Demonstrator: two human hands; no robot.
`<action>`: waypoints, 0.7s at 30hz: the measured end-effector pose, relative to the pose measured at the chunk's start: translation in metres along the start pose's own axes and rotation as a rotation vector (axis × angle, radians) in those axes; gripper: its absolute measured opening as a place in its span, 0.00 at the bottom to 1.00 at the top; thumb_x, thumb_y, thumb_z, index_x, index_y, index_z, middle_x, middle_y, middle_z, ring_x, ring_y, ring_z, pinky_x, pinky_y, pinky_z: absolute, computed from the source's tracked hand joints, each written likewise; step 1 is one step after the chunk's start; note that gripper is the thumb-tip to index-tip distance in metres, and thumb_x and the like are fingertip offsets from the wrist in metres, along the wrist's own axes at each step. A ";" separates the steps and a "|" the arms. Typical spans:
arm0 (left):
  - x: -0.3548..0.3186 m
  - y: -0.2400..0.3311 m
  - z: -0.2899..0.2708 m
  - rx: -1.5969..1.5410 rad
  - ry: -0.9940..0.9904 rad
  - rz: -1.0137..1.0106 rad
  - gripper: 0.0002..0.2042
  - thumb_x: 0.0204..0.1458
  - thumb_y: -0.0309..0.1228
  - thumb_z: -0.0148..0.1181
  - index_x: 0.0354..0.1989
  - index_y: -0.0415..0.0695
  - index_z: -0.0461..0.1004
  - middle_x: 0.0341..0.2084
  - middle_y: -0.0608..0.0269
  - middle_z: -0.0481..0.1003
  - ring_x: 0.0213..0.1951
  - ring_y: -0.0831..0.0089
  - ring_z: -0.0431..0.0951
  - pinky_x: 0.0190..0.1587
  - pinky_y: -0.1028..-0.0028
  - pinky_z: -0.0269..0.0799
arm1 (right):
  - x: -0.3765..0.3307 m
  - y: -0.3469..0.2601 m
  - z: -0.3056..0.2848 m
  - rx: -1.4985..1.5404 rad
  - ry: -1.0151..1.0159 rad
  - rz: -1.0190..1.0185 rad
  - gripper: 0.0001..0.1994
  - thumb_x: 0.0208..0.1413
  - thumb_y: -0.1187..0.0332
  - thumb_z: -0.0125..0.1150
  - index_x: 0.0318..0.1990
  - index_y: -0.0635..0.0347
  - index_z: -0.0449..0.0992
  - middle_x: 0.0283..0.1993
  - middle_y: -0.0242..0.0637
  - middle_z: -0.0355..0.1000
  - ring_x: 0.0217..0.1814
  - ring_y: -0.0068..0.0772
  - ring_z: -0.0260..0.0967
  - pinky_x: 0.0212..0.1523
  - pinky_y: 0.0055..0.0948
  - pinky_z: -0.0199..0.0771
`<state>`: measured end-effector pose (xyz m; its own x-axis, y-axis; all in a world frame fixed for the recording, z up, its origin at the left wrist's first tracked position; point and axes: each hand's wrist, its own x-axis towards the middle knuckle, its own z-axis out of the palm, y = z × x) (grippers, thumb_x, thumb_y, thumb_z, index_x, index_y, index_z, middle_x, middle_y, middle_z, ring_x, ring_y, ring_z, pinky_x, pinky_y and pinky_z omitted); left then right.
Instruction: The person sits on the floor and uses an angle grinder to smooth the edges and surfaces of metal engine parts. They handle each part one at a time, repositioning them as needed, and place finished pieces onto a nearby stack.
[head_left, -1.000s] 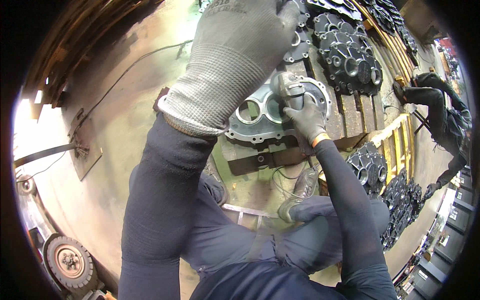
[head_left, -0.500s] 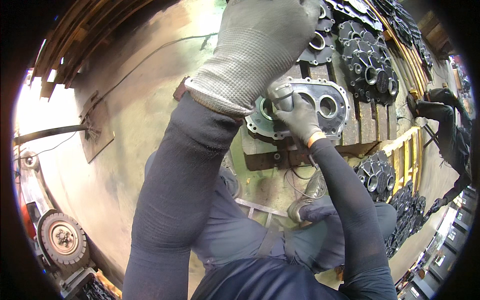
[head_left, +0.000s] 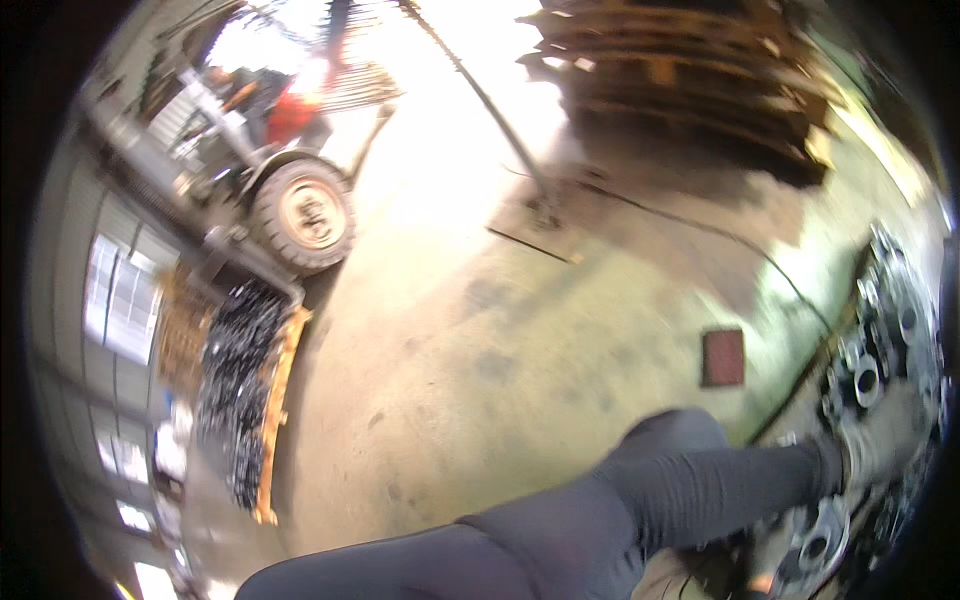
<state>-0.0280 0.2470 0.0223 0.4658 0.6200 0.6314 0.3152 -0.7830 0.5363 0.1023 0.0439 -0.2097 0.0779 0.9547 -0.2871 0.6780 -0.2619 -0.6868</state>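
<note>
A yellow-edged pallet (head_left: 268, 420) at the left is seen heaped with dark metal parts (head_left: 235, 385), well apart from the fingers. Beyond it a forklift wheel (head_left: 305, 212) is seen, and stacked wooden pallets (head_left: 690, 80) are seen at the top right.

At the far right edge, grey cast metal housings (head_left: 880, 350) with round bores are seen laid side by side on a low support, just above and beside the gloved fingers. The left hand (head_left: 880, 445), in a grey knit glove, is stretched out on a dark sleeve (head_left: 700, 490) toward these housings and appears to be rested on or against them. Whether its fingers are curled round a casting or laid flat cannot be told, since the frame is blurred there. Another round-bored housing (head_left: 815, 545) lies just below the fingers. The right hand is not seen.

Compared with half a second ago, the view has been swung sharply away to the left: the housing that was gripped by both hands near the middle of the picture is no longer centred, the castings have been pushed to the right rim, and the floor (head_left: 480, 380), a dark red square patch (head_left: 722, 357) on it and the forklift have come into sight.
</note>
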 end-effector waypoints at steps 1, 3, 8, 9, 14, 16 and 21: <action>0.013 0.000 0.008 -0.032 0.015 0.037 0.10 0.54 0.37 0.64 0.33 0.42 0.81 0.23 0.55 0.80 0.29 0.57 0.83 0.36 0.62 0.78 | -0.004 -0.031 -0.025 -0.125 -0.036 0.137 0.22 0.58 0.64 0.65 0.57 0.66 0.74 0.54 0.51 0.79 0.55 0.52 0.76 0.59 0.44 0.74; 0.021 0.007 0.013 -0.054 0.065 0.061 0.11 0.53 0.38 0.64 0.32 0.43 0.81 0.23 0.55 0.80 0.28 0.57 0.83 0.35 0.61 0.78 | -0.013 -0.059 -0.041 -0.246 0.016 0.164 0.30 0.54 0.51 0.73 0.57 0.63 0.76 0.51 0.53 0.80 0.54 0.53 0.78 0.55 0.45 0.74; 0.019 0.008 0.044 -0.038 0.046 0.054 0.12 0.50 0.40 0.64 0.29 0.44 0.80 0.22 0.54 0.79 0.27 0.56 0.82 0.32 0.59 0.76 | -0.043 -0.112 -0.078 0.016 -0.026 0.136 0.33 0.53 0.53 0.74 0.60 0.69 0.75 0.55 0.53 0.80 0.57 0.43 0.78 0.58 0.40 0.74; 0.023 0.009 0.047 -0.042 0.038 0.065 0.12 0.50 0.41 0.64 0.28 0.44 0.80 0.21 0.54 0.79 0.26 0.56 0.81 0.31 0.58 0.75 | -0.046 -0.080 -0.079 0.002 0.020 0.003 0.28 0.56 0.57 0.73 0.57 0.71 0.77 0.56 0.50 0.80 0.56 0.41 0.77 0.58 0.38 0.75; 0.037 0.011 0.048 -0.048 0.076 0.067 0.13 0.47 0.43 0.65 0.25 0.45 0.79 0.20 0.53 0.78 0.25 0.55 0.80 0.29 0.56 0.74 | -0.057 -0.100 -0.124 0.592 0.099 0.107 0.24 0.63 0.62 0.66 0.60 0.71 0.75 0.59 0.47 0.76 0.55 0.43 0.76 0.55 0.38 0.78; 0.033 0.010 0.038 -0.029 0.100 0.048 0.13 0.46 0.43 0.65 0.24 0.45 0.79 0.19 0.53 0.77 0.24 0.54 0.79 0.28 0.55 0.73 | -0.053 -0.080 -0.147 0.497 0.125 0.142 0.24 0.64 0.63 0.65 0.61 0.71 0.74 0.60 0.47 0.74 0.54 0.44 0.76 0.55 0.39 0.79; 0.036 0.013 0.013 0.023 0.123 0.054 0.15 0.43 0.45 0.66 0.21 0.46 0.78 0.18 0.52 0.76 0.23 0.53 0.78 0.25 0.53 0.71 | -0.057 -0.084 -0.176 0.349 0.224 0.195 0.22 0.65 0.64 0.64 0.61 0.69 0.74 0.59 0.44 0.74 0.54 0.40 0.75 0.55 0.37 0.78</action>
<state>0.0036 0.2586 0.0450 0.3783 0.5776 0.7234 0.3121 -0.8152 0.4878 0.1697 0.0369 -0.0177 0.3621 0.8799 -0.3078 0.3516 -0.4347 -0.8291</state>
